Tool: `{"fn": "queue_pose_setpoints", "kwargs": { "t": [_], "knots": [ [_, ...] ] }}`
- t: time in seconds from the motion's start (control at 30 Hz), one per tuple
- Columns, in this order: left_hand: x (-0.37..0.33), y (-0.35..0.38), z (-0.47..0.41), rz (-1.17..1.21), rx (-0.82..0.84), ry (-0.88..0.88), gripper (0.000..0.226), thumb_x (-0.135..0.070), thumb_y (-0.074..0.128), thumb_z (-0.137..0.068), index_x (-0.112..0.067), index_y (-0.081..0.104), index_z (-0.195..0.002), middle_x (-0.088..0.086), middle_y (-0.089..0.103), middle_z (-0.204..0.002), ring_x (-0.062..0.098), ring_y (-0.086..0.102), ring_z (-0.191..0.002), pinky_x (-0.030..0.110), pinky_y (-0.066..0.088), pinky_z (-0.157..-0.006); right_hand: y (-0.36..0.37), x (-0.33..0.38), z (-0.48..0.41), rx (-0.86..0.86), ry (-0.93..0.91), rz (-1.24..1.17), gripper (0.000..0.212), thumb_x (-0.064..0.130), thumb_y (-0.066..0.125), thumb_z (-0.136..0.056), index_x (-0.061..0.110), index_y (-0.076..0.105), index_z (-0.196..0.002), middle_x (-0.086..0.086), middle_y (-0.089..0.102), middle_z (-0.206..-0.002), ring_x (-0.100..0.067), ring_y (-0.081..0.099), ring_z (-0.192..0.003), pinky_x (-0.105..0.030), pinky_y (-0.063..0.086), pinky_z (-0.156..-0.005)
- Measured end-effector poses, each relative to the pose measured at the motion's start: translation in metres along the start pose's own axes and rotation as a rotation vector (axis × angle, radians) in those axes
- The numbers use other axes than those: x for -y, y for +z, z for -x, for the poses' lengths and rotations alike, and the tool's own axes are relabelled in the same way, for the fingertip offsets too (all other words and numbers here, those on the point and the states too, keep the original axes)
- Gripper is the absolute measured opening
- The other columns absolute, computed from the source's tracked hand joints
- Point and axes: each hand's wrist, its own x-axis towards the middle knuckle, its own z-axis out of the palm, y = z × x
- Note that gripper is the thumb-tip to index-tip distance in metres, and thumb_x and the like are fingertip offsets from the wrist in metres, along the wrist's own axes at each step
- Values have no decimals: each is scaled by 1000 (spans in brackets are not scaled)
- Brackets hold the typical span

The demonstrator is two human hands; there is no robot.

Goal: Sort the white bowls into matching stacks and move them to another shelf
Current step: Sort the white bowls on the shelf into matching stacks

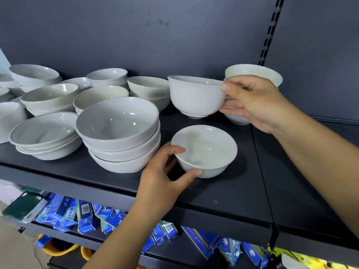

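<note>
Left hand point(163, 171) grips front bowl point(206, 150) | right hand point(252, 101) pinches rear bowl point(194, 98) | rear bowl just behind front bowl, both upright

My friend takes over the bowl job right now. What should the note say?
Left hand grips the small bowl at the front of the shelf.
Right hand holds a deeper bowl by its rim.
Done: some stacks stand further left, like the stack of three.
Left to do: match these two bowls, then move every stack to another shelf.
</note>
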Motion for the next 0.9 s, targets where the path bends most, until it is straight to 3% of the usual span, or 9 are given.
{"fn": "queue_pose_setpoints", "kwargs": {
  "t": [0.1, 0.2, 0.27, 0.37, 0.47, 0.53, 0.73, 0.83, 0.9],
  "knots": [
    [-6, 1, 0, 0, 50, -10, 64, -28, 83, -58, -36, 44, -108, -18, 52, -120, -4, 52, -113, 13, 42, -93, -13, -9, 27, -15, -58, 13, 6, 31, 67, -69, 25, 65, -70, 5, 62, -83, -17, 62, -90, -30, 56, -82],
    [-11, 1, -3, -18, 77, -61, 85, -37, 86, -53, -43, 31, -118, -22, 42, -128, -10, 43, -119, 9, 38, -95, -21, -17, 50, 5, -161, 39, 29, 55, 76, -46, 34, 70, -65, 15, 67, -76, -3, 62, -83, -25, 55, -82],
    [-14, 5, -5, -125, 65, -56, 100, -54, 78, -50, -38, 23, -132, -20, 34, -135, -8, 35, -126, 13, 31, -104, -21, -23, 61, 18, -226, 81, 21, 47, 83, -49, 38, 70, -63, 20, 67, -71, 4, 61, -76, -16, 52, -77],
    [-22, 9, -15, -231, 25, -30, 113, -63, 64, -49, -21, 21, -143, -21, 26, -136, -15, 26, -121, -2, 21, -98, -20, -29, 69, -37, -257, 73, 19, 21, 71, -65, 39, 70, -61, 23, 65, -66, 8, 59, -69, -8, 46, -68],
    [-33, 10, -31, -93, 62, -9, 90, -63, 59, -59, -20, 39, -136, -13, 42, -140, -4, 40, -124, 20, 31, -107, -14, -29, 71, -70, -240, 64, 4, 34, 70, -61, 38, 70, -64, 23, 66, -69, 7, 58, -71, -9, 46, -70],
    [-42, 13, -38, -23, 90, 31, 63, -54, 61, -67, -23, 53, -122, -10, 60, -123, 1, 53, -115, 29, 43, -99, -11, -26, 69, -128, -215, 56, 6, 33, 73, -62, 32, 69, -67, 22, 66, -70, 6, 59, -72, -11, 47, -71],
    [-58, 21, -52, -65, -69, 37, 46, -52, 63, -74, -15, 62, -101, -9, 68, -94, -4, 63, -84, 13, 46, -69, -2, -13, 61, -210, -27, 39, 34, 35, 60, -85, 16, 56, -114, 4, 64, -109, -8, 65, -93, -10, 48, -65],
    [-60, 24, -51, -91, -111, 8, 25, -45, 63, -81, -23, 61, -93, -13, 66, -89, -12, 60, -73, 6, 44, -63, 4, -13, 62, -183, 9, 53, 26, 38, 53, -89, 16, 65, -99, 4, 68, -102, -10, 64, -100, -24, 50, -85],
    [-62, 25, -51, -142, -121, 31, 38, -47, 63, -80, -15, 63, -101, -9, 67, -92, -6, 61, -77, 8, 44, -65, 4, -14, 63, -171, -23, 24, 18, 35, 52, -92, 21, 64, -92, 4, 67, -105, -12, 61, -108, -32, 47, -97]
  ]
}}
